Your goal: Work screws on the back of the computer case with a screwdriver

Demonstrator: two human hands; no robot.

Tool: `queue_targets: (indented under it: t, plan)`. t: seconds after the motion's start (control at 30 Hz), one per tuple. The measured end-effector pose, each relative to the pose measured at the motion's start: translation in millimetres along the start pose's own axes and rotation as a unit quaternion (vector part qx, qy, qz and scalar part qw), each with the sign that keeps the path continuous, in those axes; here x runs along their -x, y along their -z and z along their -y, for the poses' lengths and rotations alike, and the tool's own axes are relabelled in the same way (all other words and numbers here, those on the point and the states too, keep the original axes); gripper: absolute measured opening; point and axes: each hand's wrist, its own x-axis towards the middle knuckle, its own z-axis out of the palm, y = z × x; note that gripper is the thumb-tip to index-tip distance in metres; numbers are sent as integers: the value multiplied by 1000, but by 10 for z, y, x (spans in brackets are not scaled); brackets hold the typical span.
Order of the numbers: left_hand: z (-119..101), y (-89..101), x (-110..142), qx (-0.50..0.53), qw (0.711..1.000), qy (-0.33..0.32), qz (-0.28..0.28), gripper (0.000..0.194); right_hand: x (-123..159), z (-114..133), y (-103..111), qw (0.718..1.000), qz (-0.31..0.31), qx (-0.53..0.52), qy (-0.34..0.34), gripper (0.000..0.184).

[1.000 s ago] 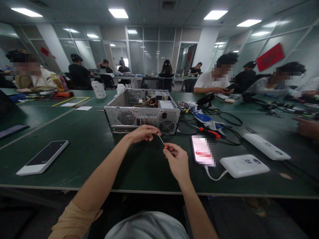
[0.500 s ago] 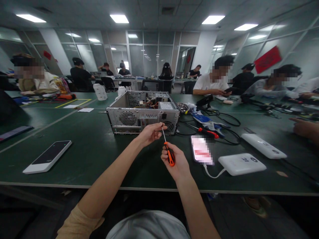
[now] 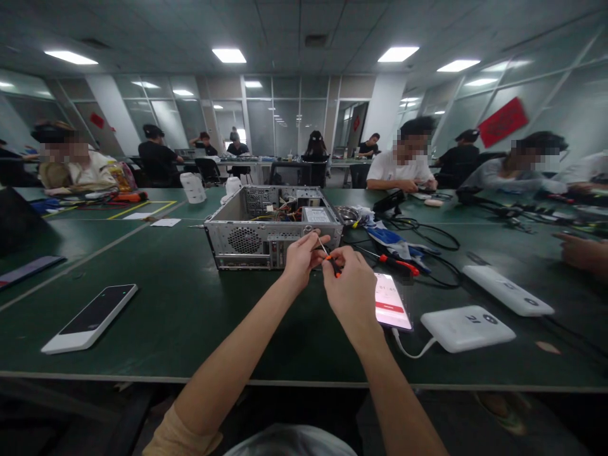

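In front of me lies an opened desktop computer case (image 3: pixel 244 240), its rear panel facing me and wires showing inside. My right hand (image 3: pixel 354 278) is closed around the orange-and-black handle of a screwdriver (image 3: pixel 334 267), whose thin shaft points up and left. At the tip, my left hand (image 3: pixel 301 258) is closed in a pinch, close to the power supply end of the rear panel. Whatever its fingertips hold is too small to make out. Both hands are in front of the case's right side and partly cover it.
Right of my hands lie a lit phone (image 3: pixel 390 301) cabled to a white power bank (image 3: pixel 468 329), a second screwdriver (image 3: pixel 399 265), blue-and-white gloves (image 3: pixel 396 240) and black cables. A white device (image 3: pixel 92 320) lies at left. People sit across the table.
Both hands have moved slightly right relative to the case. My right hand has shifted up the screwdriver and turned, now covering most of the handle, which tilts more to the left.
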Motion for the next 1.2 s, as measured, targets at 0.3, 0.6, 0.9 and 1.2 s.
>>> queue_targets:
  t: [0.3, 0.6, 0.9, 1.2]
  plan:
    - [-66, 86, -82, 6, 999, 35, -10, 24, -54, 92, -97, 1000, 22, -12, 7, 5]
    - [4, 227, -296, 36, 996, 76, 24, 26, -71, 168, -197, 999, 8, -21, -36, 8]
    - [-5, 202, -316, 52, 995, 82, 31, 27, -101, 196, -212, 999, -6, -31, -42, 9]
    - [-29, 239, -204, -16, 994, 87, 57, 20, -160, 124, -327, 862, 45, -427, -268, 19]
